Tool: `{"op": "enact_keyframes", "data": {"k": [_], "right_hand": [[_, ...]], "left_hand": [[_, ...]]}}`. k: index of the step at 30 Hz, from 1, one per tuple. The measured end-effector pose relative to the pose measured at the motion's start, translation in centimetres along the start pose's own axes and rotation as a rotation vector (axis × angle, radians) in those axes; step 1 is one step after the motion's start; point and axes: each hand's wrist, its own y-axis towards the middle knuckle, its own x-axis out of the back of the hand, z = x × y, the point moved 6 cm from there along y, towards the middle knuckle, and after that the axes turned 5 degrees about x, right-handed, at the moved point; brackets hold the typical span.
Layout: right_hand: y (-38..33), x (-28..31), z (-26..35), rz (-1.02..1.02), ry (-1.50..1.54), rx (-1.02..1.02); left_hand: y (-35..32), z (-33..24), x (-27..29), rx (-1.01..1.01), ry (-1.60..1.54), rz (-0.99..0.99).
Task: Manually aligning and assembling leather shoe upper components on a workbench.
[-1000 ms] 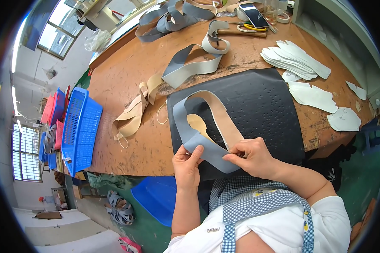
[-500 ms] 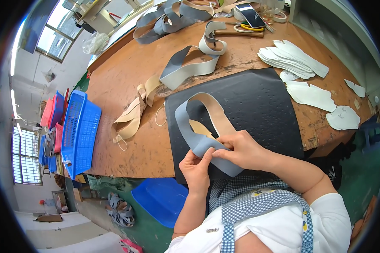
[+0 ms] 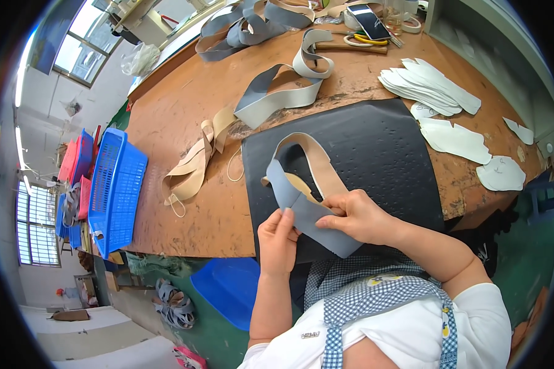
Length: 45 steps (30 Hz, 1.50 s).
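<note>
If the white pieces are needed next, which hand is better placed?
Probably the right hand: it is nearer the white pieces, which lie on its side. However, both it and the left hand hold the strip.

Dark handwritten marks stood on the rounded white piece [image 3: 501, 175] at the right of the surface [image 3: 178, 123] and on the small white piece [image 3: 423, 111] under the fanned white stack [image 3: 431, 89]. The badge [image 3: 310, 335] on the white shirt [image 3: 474, 320] bore what looked like lettering, too small to read.
</note>
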Motion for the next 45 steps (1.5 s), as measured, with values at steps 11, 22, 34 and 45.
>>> {"op": "enact_keyframes", "data": {"k": [11, 22, 34, 45], "right_hand": [[-1.4, -0.6, 2.4, 0.017, -0.140, 0.159], [-1.8, 0.0, 2.0, -0.135, -0.131, 0.382], [-2.5, -0.1, 1.9, -0.135, -0.024, 0.252], [-2.2, -0.4, 0.7, -0.093, -0.030, 0.100]], "left_hand": [[-0.2, 2.9, 0.9, 0.228, -0.116, 0.171], [-0.3, 2.6, 0.6, 0.211, -0.359, 0.109], [-1.5, 0.8, -0.2, -0.054, -0.048, -0.095], [-2.0, -0.2, -0.9, 0.018, -0.207, 0.068]]}}
